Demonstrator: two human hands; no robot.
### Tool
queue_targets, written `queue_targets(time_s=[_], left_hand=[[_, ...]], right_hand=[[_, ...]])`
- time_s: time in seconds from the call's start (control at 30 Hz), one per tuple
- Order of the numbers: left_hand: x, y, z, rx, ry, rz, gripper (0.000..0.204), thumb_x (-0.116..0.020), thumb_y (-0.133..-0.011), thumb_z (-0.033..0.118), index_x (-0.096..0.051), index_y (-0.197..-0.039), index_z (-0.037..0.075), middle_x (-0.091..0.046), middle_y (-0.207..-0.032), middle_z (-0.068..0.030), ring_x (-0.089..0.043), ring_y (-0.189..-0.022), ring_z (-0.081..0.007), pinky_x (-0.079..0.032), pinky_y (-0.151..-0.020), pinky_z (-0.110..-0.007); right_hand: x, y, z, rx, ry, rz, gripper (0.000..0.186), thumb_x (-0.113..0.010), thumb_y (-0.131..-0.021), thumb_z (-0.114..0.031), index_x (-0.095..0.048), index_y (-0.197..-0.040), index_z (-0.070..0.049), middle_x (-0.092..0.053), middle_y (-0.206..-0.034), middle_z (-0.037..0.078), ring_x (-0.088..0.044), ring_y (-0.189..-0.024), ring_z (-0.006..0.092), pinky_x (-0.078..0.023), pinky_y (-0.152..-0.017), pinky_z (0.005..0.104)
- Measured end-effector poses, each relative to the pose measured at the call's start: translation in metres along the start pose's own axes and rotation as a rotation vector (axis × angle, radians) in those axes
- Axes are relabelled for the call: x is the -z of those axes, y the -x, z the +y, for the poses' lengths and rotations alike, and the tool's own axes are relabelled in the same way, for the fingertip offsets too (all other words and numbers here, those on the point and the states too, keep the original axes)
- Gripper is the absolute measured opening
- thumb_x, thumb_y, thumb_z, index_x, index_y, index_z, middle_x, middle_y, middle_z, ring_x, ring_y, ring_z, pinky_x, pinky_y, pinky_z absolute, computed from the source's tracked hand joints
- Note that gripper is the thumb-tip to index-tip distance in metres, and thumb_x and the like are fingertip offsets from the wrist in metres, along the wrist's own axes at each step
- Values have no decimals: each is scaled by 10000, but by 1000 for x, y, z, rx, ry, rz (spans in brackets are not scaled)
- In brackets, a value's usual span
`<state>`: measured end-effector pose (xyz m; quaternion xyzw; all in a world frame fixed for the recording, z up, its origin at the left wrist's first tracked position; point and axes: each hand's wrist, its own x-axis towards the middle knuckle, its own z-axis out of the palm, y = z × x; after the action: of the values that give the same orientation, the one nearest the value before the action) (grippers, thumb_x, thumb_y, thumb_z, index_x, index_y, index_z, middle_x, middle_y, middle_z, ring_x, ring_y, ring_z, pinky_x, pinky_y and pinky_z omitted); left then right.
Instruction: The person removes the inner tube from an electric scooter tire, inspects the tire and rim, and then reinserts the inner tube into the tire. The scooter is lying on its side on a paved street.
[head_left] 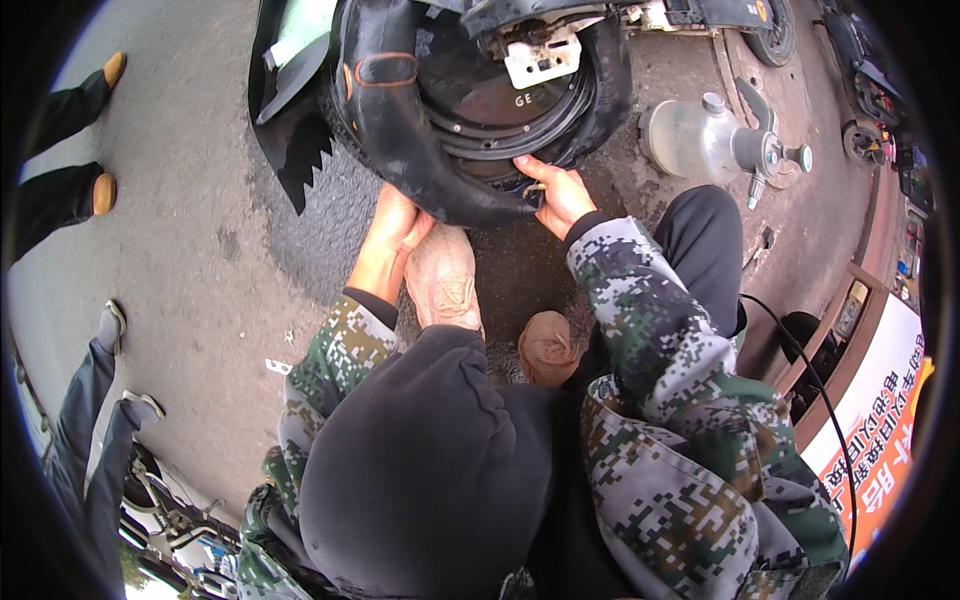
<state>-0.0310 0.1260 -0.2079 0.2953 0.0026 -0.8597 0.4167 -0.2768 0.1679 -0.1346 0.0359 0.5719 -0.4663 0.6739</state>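
A black wheel (pixel 470 115) with a rubber inner tube (pixel 385 125), marked with an orange outline, hangs under a vehicle's body at the top, beside a white metal bracket (pixel 540 65). My left hand (pixel 400 215) is closed on the tube's lower left, fingers partly hidden beneath it. My right hand (pixel 558 200) is closed on the tube's lower right, beside a small brass valve stem (pixel 534 189), with its thumb near the rim's lower edge. My tan shoe (pixel 443 275) is just below the tube. A torn black plastic piece (pixel 285 150) lies left of the wheel.
A translucent canister (pixel 690 140) with metal fittings lies right of the wheel. Two people's legs (pixel 60 110) (pixel 100 400) stand at the left, with a bicycle (pixel 190 535) below them. A cable (pixel 820 385), wooden-framed sign (pixel 880 420) and parked scooters (pixel 860 90) line the right.
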Motion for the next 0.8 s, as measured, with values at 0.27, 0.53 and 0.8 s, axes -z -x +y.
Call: queue_targets(time_s=[0.27, 0.53, 0.8], left_hand=[[-9, 19, -18, -152, -274, 57, 456, -789, -1067, 120, -626, -1468, -25, -729, -1397, -114, -713, -1242, -226, -610, -1093, -402], [-15, 20, -32, -277, -367, 137, 448, -783, -1084, 171, -635, -1462, -18, -719, -1381, -84, -689, -1218, -191, -577, -1087, -365], [-24, 12, -64, -221, -237, 145, 373, -764, -1088, 120, -658, -1438, 46, -737, -1348, -64, -696, -1222, -197, -590, -1069, -383]], right_hand=[[10, 2, 6, 68, 5, -46, 549, -827, -1017, -90, -619, -1511, 26, -730, -1460, 169, -706, -1328, 315, -579, -1143, 513], [2, 8, 0, 30, 16, -9, 555, -841, -1005, -95, -625, -1501, 30, -747, -1431, 166, -731, -1288, 305, -603, -1111, 502], [10, -6, -32, 79, 208, 111, 416, -807, -1006, -63, -690, -1358, 125, -780, -1337, 189, -763, -1200, 324, -603, -1098, 512]])
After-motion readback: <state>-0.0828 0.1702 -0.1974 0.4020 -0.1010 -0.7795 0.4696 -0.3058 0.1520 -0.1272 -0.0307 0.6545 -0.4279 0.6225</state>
